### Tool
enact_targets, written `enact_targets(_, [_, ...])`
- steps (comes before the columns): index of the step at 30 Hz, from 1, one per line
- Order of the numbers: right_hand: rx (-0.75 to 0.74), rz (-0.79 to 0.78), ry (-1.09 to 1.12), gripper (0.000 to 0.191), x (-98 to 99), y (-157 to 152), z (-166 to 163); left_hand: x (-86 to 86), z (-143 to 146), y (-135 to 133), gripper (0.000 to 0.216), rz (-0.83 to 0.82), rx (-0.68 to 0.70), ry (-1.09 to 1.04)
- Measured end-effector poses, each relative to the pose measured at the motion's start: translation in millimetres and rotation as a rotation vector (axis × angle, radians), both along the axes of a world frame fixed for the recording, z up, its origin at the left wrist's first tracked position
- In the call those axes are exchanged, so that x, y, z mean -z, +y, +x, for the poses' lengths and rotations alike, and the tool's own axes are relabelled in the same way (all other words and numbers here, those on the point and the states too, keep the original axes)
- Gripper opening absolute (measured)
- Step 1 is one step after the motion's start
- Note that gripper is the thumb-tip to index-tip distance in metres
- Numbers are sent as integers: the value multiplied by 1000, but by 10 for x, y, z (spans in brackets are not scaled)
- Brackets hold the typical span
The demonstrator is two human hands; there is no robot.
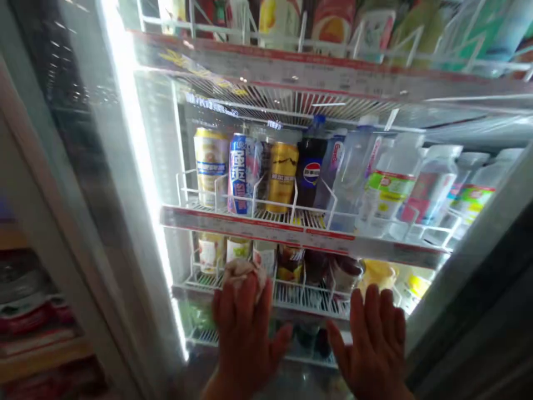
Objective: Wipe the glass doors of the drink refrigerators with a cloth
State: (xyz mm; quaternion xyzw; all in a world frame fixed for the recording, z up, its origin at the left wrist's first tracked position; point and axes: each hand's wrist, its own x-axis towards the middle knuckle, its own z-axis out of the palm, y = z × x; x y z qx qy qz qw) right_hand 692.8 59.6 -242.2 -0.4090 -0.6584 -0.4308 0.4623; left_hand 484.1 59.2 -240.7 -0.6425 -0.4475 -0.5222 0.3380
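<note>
My left hand (pixel 245 333) presses a crumpled pale cloth (pixel 244 272) under its fingertips, the thumb stretched out to the right. My right hand (pixel 372 339) is raised with the fingers stretched and the thumb apart, holding nothing. Both hands are in front of a lit drinks fridge, seemingly at its glass door (pixel 233 105), where faint reflections show. I cannot tell whether the right palm touches the glass. Behind the cloth, the lower shelf's drinks are partly hidden.
On the middle shelf stand a gold can (pixel 282 176), a blue and pink can (pixel 242 175), a cola bottle (pixel 312 166) and several clear bottles (pixel 389 186). A bright light strip (pixel 139 144) runs down the left side. Stocked shelves (pixel 41 328) show at far left.
</note>
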Motion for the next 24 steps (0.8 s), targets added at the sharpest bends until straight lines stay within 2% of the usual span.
enact_targets(3, [3, 26, 51, 72, 139, 33, -37, 305, 116, -19, 67, 19, 8, 65])
enact_targets(10, [-2, 89, 31, 74, 133, 93, -20, 954, 227, -19, 68, 14, 88, 132])
enact_targets(13, [11, 123, 7, 75, 161, 137, 8, 1143, 241, 5, 70, 44, 123, 183])
enact_targets(17, [46, 100, 0, 72, 173, 148, 26, 1173, 181, -11, 73, 68, 162, 246])
enact_targets(24, [20, 50, 40, 55, 148, 101, 51, 925, -84, -185, 72, -20, 204, 438])
